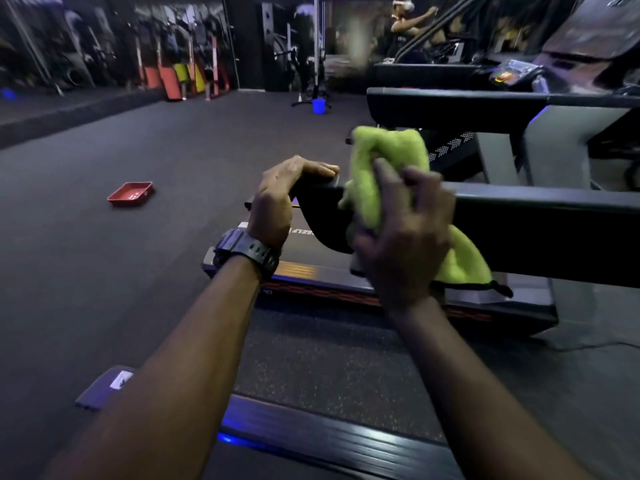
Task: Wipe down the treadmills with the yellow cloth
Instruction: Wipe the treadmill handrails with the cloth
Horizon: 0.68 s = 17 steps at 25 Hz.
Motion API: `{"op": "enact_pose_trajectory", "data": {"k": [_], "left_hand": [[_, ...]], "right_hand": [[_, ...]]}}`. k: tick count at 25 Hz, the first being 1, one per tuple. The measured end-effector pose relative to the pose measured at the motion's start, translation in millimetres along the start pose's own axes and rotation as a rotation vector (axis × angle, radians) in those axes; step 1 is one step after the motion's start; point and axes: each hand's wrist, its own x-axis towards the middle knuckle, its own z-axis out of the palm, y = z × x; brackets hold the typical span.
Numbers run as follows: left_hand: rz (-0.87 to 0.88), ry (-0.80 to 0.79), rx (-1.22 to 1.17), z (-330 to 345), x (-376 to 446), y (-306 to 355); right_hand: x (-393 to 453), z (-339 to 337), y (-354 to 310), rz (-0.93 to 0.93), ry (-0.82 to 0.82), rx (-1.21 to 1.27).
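The right hand (403,237) clutched the crumpled yellow-green cloth (384,174) against the black treadmill handrail (540,226), fingers curled round it. The left hand (280,195), wearing a black wristwatch (247,252), gripped the rail's end. A red plastic tray (131,194) lay on the dark rubber gym floor (138,271); a blue bucket (319,106) stood farther off.

Cloth (381,174) on handrail (540,216); tray (131,193) on floor, left.

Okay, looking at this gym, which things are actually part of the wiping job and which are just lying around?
Job: yellow cloth, gripped by the right hand; treadmill handrail, its end held by the left hand.

Lying about: red tray and blue bucket, both on the floor.
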Motion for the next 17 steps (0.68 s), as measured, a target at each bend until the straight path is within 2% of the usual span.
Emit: {"op": "enact_pose_trajectory", "data": {"k": [3,4,5,7,8,11,13,15,16,17], "left_hand": [[-0.027,0.037,-0.075,4,-3,-10],[-0.031,0.038,-0.046,5,-4,-12],[-0.03,0.043,-0.014,5,-4,-13],[-0.025,0.045,-0.041,7,-7,-12],[-0.032,0.049,-0.091,9,-7,-10],[-0.062,0.064,-0.172,6,-10,0],[-0.057,0.052,-0.144,2,-8,3],[-0.063,0.036,-0.172,5,-8,1],[-0.068,0.026,-0.2,6,-9,2],[-0.073,0.016,-0.239,6,-10,3]], "right_hand": [[-45,3,12,-0.457,-0.102,-0.064],[-44,-3,21,-0.483,-0.106,-0.061],[-37,-2,23,-0.408,-0.079,-0.04],[-20,11,4,-0.143,0.005,0.0],[-21,19,-8,-0.139,0.003,-0.017],[-58,17,3,-0.476,-0.13,-0.092],[-51,8,13,-0.4,-0.101,-0.084],[-25,18,-7,-0.138,0.033,-0.043],[-20,26,-21,-0.14,0.03,-0.045],[-28,31,-25,-0.259,-0.013,-0.071]]}}
